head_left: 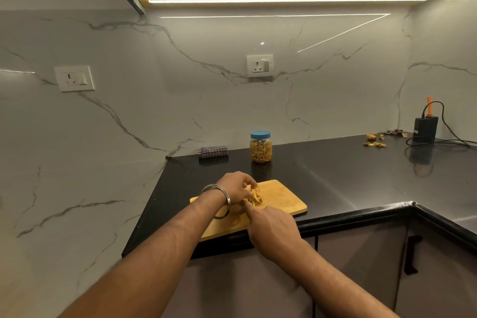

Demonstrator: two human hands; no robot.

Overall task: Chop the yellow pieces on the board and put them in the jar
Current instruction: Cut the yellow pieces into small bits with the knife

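Marble-veined wall and a black surface (322, 170) fill the frame, with a person's two hands at a cutting board in the lower middle.

Across the middle of the frame, the wooden board (281, 199) lies at the surface's near edge, a small heap of yellow pieces (256, 195) on its centre. The left hand (236, 184), a metal bangle (219, 192) on its wrist, curls its fingers over the heap and gathers the pieces. The right hand (271, 227) is closed with its forefinger stretched toward the heap; whether it grips anything cannot be told. Behind the board stands the jar (261, 148), blue lid on, nearly full of yellow pieces. A checked cloth (213, 151) lies left of it; a black box (425, 128) with cable sits far right.
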